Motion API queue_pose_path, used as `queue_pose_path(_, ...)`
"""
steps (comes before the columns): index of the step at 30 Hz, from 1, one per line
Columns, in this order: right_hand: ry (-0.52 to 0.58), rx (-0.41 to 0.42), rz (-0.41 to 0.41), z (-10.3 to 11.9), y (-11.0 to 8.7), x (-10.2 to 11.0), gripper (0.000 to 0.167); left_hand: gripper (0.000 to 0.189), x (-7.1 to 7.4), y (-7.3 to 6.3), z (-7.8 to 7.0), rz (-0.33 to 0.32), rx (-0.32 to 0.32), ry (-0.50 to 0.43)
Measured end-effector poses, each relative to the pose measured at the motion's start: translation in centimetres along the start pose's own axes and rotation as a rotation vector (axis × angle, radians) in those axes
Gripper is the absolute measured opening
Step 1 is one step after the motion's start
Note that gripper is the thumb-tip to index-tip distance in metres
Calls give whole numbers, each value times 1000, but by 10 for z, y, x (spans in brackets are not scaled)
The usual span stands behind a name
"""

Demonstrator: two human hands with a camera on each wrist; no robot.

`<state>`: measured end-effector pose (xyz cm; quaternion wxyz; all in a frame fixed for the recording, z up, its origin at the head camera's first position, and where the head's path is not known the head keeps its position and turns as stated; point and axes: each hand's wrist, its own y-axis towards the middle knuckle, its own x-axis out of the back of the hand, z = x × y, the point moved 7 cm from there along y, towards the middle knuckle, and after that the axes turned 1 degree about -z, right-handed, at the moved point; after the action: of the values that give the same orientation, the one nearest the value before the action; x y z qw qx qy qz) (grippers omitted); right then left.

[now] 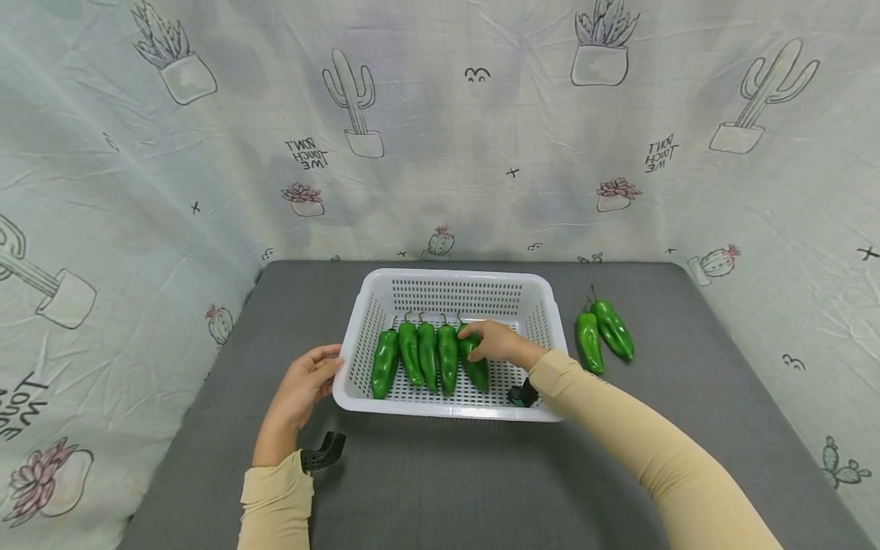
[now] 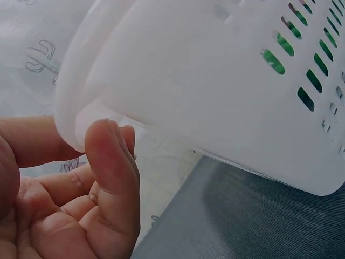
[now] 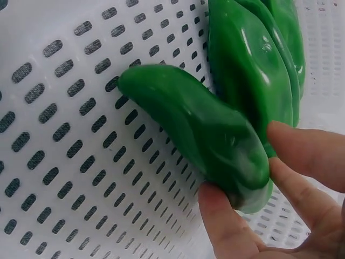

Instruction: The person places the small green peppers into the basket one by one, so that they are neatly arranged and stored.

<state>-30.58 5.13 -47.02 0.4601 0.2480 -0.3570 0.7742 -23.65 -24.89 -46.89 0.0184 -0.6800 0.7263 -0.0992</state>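
Observation:
A white plastic basket with slotted walls stands on the grey table, holding several green peppers side by side, stems to the back. My right hand reaches into it and grips the rightmost green pepper near its stem end. In the right wrist view, thumb and fingers lie around the thick end of that pepper, its tip over the slotted floor. At the basket's left end my left hand pinches the rim between thumb and fingers; the left wrist view shows this rim up close.
Two more green peppers lie together on the table, right of the basket. A pale cloth printed with cacti hangs behind and along both sides. A black wrist strap piece overlaps the basket's right front.

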Motion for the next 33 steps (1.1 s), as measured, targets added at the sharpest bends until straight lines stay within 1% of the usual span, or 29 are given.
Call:
queue_pose_path(8,78,-28,1,-2,1,0,50,45,0,0,0,3,-7,-6)
queue_pose_path(10,63,-23,-8,-2,1,0,51,45,0,0,1,5,-7,-6)
queue_pose_path(15,-29,18,-78,2,0,7,52,44,0,-1,1,4,-7,3)
queue_pose_path(17,-43,33,-98,3,-1,10,54,45,0,-1,0,4,-8,1)
queue_pose_path(19,-42,47,-100,5,-2,12,55,45,0,-1,0,3,-8,-2)
queue_pose_path(23,-17,110,-68,10,-5,16,56,45,-1,0,0,4,-6,-2)
queue_pose_path(27,36,169,-32,13,-10,21,58,44,-1,0,0,1,-4,-2)
queue_pose_path(33,148,243,-22,12,-19,39,59,43,0,0,1,-2,0,1)
